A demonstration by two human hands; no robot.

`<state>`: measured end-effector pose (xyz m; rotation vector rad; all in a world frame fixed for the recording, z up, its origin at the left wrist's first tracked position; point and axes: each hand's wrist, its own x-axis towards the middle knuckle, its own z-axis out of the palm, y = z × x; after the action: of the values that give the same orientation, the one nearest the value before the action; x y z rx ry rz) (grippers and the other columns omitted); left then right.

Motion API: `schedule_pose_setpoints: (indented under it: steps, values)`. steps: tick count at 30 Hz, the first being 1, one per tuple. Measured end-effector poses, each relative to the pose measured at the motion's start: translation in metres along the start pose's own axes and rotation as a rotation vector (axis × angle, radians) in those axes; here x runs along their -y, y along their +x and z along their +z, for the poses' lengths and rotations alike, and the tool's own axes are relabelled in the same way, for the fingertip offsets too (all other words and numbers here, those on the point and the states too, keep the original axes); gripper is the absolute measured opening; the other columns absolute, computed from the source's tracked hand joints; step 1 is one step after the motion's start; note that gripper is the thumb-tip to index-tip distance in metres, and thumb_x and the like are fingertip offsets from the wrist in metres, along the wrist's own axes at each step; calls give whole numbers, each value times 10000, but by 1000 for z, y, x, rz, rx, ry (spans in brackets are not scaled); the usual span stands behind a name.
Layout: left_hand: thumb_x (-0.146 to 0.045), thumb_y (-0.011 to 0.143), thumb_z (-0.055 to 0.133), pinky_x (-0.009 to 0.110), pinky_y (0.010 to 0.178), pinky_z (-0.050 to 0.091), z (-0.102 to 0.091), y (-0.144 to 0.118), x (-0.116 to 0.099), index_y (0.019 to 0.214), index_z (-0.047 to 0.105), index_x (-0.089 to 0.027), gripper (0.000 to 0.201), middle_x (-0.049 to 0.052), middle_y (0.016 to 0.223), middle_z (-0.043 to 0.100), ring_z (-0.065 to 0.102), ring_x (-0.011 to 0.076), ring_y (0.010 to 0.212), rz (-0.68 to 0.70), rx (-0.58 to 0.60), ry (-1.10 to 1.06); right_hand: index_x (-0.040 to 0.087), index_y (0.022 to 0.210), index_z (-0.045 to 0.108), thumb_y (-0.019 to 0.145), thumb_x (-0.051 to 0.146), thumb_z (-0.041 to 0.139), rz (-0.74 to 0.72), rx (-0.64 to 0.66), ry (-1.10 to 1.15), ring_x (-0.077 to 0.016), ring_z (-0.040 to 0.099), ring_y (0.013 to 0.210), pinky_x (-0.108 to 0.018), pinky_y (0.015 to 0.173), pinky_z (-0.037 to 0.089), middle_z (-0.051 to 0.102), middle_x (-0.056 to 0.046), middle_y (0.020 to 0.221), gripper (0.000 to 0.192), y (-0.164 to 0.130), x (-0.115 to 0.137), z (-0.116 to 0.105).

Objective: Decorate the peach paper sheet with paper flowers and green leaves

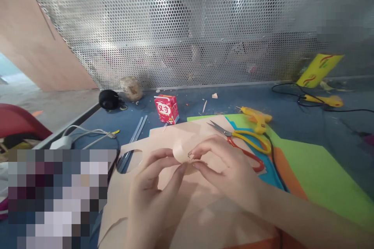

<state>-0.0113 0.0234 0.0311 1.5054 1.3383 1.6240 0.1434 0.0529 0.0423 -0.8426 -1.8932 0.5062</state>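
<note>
Pinching thin curled paper (180, 153), left hand (156, 181) and right hand (232, 165) were half-closed; metal scissors (228, 133) lay at two o'clock.

Near the middle of the frame, on the front of the red box (167, 109), we read large red lettering in a white oval, which looked like the Chinese character 对; the smaller print around it we could not make out. At the upper right, the yellow packet (317, 72) bore red marks twice over, too blurred for us to read.
</note>
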Motion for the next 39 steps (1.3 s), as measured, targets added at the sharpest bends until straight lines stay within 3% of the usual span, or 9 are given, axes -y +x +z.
schedule_pose_setpoints:
  steps: [9, 14, 17, 19, 23, 28, 32, 35, 39]
  values:
    - [-159, 713, 651, 263, 725, 486, 1, -3, 3, 764, 724, -258, 133, 12, 777, 660, 608, 160, 730, 36, 31, 36, 221, 835, 571, 774, 98, 614, -11, 3, -79, -167, 602, 843, -329, 781, 466, 660, 9, 820, 144, 0, -3, -1]
    - [-112, 736, 624, 194, 655, 473, -1, -1, 0, 815, 676, -259, 174, -3, 791, 668, 625, 132, 751, 319, 10, 352, 221, 853, 571, 796, 103, 590, -28, 25, -127, -170, 597, 869, -333, 801, 462, 662, 8, 843, 132, 1, -5, -3]
    - [-54, 705, 618, 227, 715, 472, -3, -1, -2, 743, 629, -232, 182, 0, 710, 655, 620, 149, 731, 541, -34, 475, 234, 1027, 555, 789, 112, 577, -25, 1, -201, -204, 563, 1017, -379, 887, 444, 650, -24, 1037, 268, 2, -7, -5]
    - [-55, 705, 605, 239, 710, 471, -4, -2, -1, 724, 610, -235, 181, 1, 696, 651, 618, 159, 725, 565, -44, 500, 239, 1170, 494, 791, 104, 544, -37, -1, -208, -212, 527, 1103, -396, 938, 427, 602, -40, 1170, 405, 4, -9, -8]
    - [-148, 698, 631, 230, 612, 458, -3, -7, 2, 704, 574, -236, 105, 2, 727, 634, 596, 158, 698, 235, -62, 386, 258, 1277, 418, 838, 31, 385, -117, 17, -144, -175, 462, 1199, -383, 1005, 392, 522, -37, 1292, 495, 8, -12, -14]
    - [-204, 630, 696, 217, 555, 415, 2, -7, -2, 633, 474, -215, 222, -40, 591, 536, 529, 118, 586, -187, -23, -110, 276, 1265, 455, 872, 117, 480, -300, 77, -205, -184, 450, 1212, -405, 1016, 377, 521, -33, 1302, 425, 16, -11, -25]
    - [-176, 627, 683, 215, 551, 383, 4, -5, -10, 639, 480, -197, 204, -46, 593, 547, 503, 91, 567, -276, 89, -138, 251, 1213, 516, 866, 155, 530, -287, 190, -202, -173, 495, 1165, -376, 997, 401, 582, -24, 1236, 360, 17, -12, -28]
    - [-129, 630, 653, 223, 567, 374, 6, -5, -14, 658, 387, -218, 281, -77, 559, 568, 535, 92, 569, -272, 24, -169, 246, 1123, 569, 860, 164, 547, -203, 251, -133, -150, 569, 1055, -318, 922, 464, 646, -12, 1120, 276, 14, -15, -23]
    - [-107, 617, 658, 246, 572, 363, 8, -4, -14, 737, 321, -241, 382, -95, 550, 612, 565, 115, 576, -277, -18, -191, 248, 1052, 577, 846, 171, 550, 17, 191, -59, -141, 621, 863, -284, 768, 523, 665, -15, 1012, 222, 9, -15, -15]
